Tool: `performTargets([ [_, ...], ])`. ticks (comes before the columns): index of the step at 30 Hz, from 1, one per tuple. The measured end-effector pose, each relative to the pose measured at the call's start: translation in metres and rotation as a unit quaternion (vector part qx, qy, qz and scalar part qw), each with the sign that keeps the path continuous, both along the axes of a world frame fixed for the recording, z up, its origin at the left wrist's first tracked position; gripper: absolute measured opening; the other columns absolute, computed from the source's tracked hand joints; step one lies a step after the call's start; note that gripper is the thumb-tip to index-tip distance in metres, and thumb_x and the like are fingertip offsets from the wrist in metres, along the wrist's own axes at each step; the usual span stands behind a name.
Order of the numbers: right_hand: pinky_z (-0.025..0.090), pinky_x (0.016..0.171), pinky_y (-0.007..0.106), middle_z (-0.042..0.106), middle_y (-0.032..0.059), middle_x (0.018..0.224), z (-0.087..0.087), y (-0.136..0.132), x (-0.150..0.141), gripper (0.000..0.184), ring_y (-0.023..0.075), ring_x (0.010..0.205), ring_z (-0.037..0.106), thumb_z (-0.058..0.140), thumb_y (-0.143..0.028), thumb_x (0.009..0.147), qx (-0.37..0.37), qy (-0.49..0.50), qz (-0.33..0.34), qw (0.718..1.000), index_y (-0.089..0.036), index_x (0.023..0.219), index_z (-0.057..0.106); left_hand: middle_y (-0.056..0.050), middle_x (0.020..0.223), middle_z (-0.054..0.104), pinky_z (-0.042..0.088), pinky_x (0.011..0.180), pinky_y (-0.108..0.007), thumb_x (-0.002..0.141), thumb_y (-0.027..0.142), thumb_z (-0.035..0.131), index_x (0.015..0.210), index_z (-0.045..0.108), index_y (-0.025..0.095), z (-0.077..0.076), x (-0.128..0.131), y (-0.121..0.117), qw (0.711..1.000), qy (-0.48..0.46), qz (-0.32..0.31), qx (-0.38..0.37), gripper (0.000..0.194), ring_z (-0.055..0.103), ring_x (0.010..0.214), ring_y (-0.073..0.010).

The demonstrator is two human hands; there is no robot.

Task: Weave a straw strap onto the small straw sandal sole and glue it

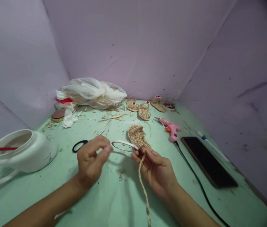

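A thin white ring is held up between my two hands above the table. At its left edge, the thumb and forefinger of my left hand are pinched together. My right hand grips the ring's right side, together with the end of a braided straw cord. From those fingers the cord hangs down toward the front of the table. Just behind my right fingertips lies a woven straw piece, its lower end partly hidden by the hand. Scissors with a black handle lie behind my left hand, which covers part of them.
To the right are a pink glue gun with a black cable and a dark phone. A white pot stands left. At the back sit a plastic bag and small straw sandals. Fibre scraps litter the green table.
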State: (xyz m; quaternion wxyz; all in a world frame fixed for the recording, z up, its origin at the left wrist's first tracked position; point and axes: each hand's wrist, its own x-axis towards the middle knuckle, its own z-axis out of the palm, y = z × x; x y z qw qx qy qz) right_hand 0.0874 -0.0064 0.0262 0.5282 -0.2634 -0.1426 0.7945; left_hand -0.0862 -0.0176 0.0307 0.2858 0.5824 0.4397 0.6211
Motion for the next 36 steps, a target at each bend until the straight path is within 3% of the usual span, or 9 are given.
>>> performTargets([
  [2, 0.053, 0.081, 0.025, 0.065, 0.0029, 0.069, 0.0, -0.001, -0.001, 0.008, 0.0161, 0.075, 0.066, 0.073, -0.009, 0.058, -0.018, 0.03, 0.004, 0.999, -0.01, 0.06, 0.066, -0.003, 0.069, 0.061, 0.041, 0.066, -0.026, 0.08, 0.018, 0.051, 0.07, 0.065, 0.015, 0.002, 0.005, -0.006, 0.994, 0.082, -0.052, -0.043, 0.018, 0.055, 0.069, -0.0154],
  [7, 0.05, 0.084, 0.027, 0.066, 0.0029, 0.075, -0.006, -0.014, -0.012, 0.006, 0.016, 0.083, 0.065, 0.07, -0.015, 0.066, 0.007, 0.044, 0.076, 0.996, -0.012, 0.067, 0.065, -0.005, 0.093, 0.063, 0.04, 0.083, -0.028, 0.085, 0.025, 0.044, 0.094, 0.065, 0.016, 0.0, 0.013, -0.008, 0.971, 0.125, -0.14, -0.147, 0.025, 0.055, 0.09, -0.0176],
  [11, 0.052, 0.071, 0.028, 0.063, 0.0021, 0.072, -0.012, -0.019, -0.015, 0.014, 0.0144, 0.072, 0.064, 0.068, -0.026, 0.071, 0.071, -0.037, 0.169, 0.982, -0.013, 0.071, 0.062, -0.001, 0.075, 0.058, 0.042, 0.063, -0.024, 0.086, 0.032, 0.043, 0.101, 0.06, 0.015, -0.006, 0.014, -0.004, 0.949, 0.104, -0.177, -0.238, 0.029, 0.051, 0.068, -0.0132],
  [14, 0.05, 0.063, 0.027, 0.063, 0.0015, 0.064, -0.01, -0.015, -0.009, 0.023, 0.0134, 0.063, 0.063, 0.069, -0.035, 0.071, 0.115, -0.144, 0.177, 0.967, -0.014, 0.07, 0.06, 0.002, 0.064, 0.048, 0.036, 0.052, -0.022, 0.086, 0.036, 0.042, 0.094, 0.059, 0.014, -0.01, 0.013, -0.002, 0.933, 0.093, -0.223, -0.265, 0.029, 0.042, 0.057, -0.0103],
  [17, 0.048, 0.056, 0.024, 0.064, 0.0027, 0.066, -0.003, -0.005, 0.002, 0.027, 0.0115, 0.057, 0.061, 0.069, -0.04, 0.069, 0.166, -0.262, 0.113, 0.944, -0.014, 0.07, 0.06, 0.001, 0.07, 0.05, 0.034, 0.052, -0.022, 0.085, 0.038, 0.042, 0.09, 0.059, 0.015, -0.009, 0.012, -0.002, 0.933, 0.077, -0.245, -0.251, 0.029, 0.04, 0.057, -0.0095],
  [22, 0.044, 0.045, 0.019, 0.063, 0.0009, 0.066, 0.002, 0.004, 0.01, 0.022, 0.008, 0.049, 0.053, 0.067, -0.037, 0.071, 0.207, -0.354, -0.057, 0.91, -0.015, 0.073, 0.061, 0.001, 0.067, 0.046, 0.033, 0.057, -0.023, 0.086, 0.033, 0.04, 0.08, 0.059, 0.014, -0.004, 0.012, -0.003, 0.944, 0.166, -0.197, -0.207, 0.028, 0.041, 0.062, -0.0116],
  [25, 0.044, 0.045, 0.02, 0.06, -0.0004, 0.061, -0.004, 0.002, 0.006, 0.016, 0.008, 0.048, 0.051, 0.063, -0.031, 0.074, 0.249, -0.394, -0.066, 0.882, -0.015, 0.076, 0.062, 0.002, 0.061, 0.042, 0.032, 0.059, -0.024, 0.086, 0.03, 0.038, 0.072, 0.057, 0.014, -0.003, 0.016, -0.005, 0.939, 0.219, -0.188, -0.187, 0.029, 0.041, 0.062, -0.0125],
  [30, 0.044, 0.049, 0.021, 0.061, 0.0033, 0.084, -0.015, -0.004, 0.001, 0.008, 0.0097, 0.059, 0.054, 0.056, -0.023, 0.079, 0.339, -0.466, -0.108, 0.81, -0.017, 0.079, 0.061, 0.002, 0.06, 0.041, 0.032, 0.059, -0.024, 0.086, 0.026, 0.037, 0.065, 0.051, 0.016, -0.005, 0.021, -0.008, 0.934, 0.25, -0.188, -0.173, 0.027, 0.04, 0.061, -0.0121],
  [36, 0.042, 0.055, 0.022, 0.056, -0.0019, 0.068, -0.021, -0.005, 0.002, 0.008, 0.01, 0.059, 0.052, 0.05, -0.015, 0.083, 0.417, -0.544, -0.128, 0.716, -0.019, 0.081, 0.056, 0.004, 0.055, 0.035, 0.03, 0.057, -0.024, 0.085, 0.022, 0.038, 0.055, 0.032, 0.018, -0.006, 0.025, -0.012, 0.933, 0.256, -0.191, -0.168, 0.031, 0.037, 0.057, -0.0107],
])
